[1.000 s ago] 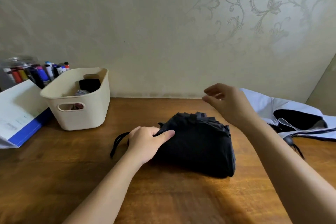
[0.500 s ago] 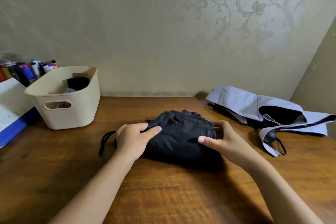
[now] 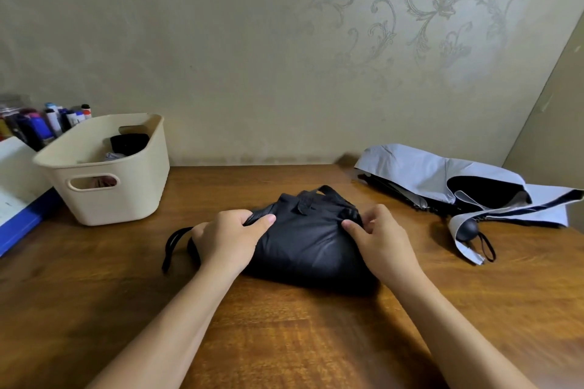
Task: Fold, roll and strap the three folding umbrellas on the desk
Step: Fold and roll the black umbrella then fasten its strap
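Observation:
A black folding umbrella lies loosely bunched in the middle of the wooden desk, its wrist loop trailing to the left. My left hand grips the handle end and the fabric there, thumb on top. On the right end, my right hand pinches the folds of the canopy. A grey-and-black folding umbrella lies unrolled at the back right, its round black handle and loop toward me. No third umbrella shows.
A cream plastic basket with dark items inside stands at the back left. Behind it is a jar of markers, and a white and blue booklet lies at the left edge. The wall runs along the desk's far side.
My right hand came down from above the desk onto the right end of the black umbrella and now pinches its fabric. My left hand stayed on the handle end. The view shifted right.

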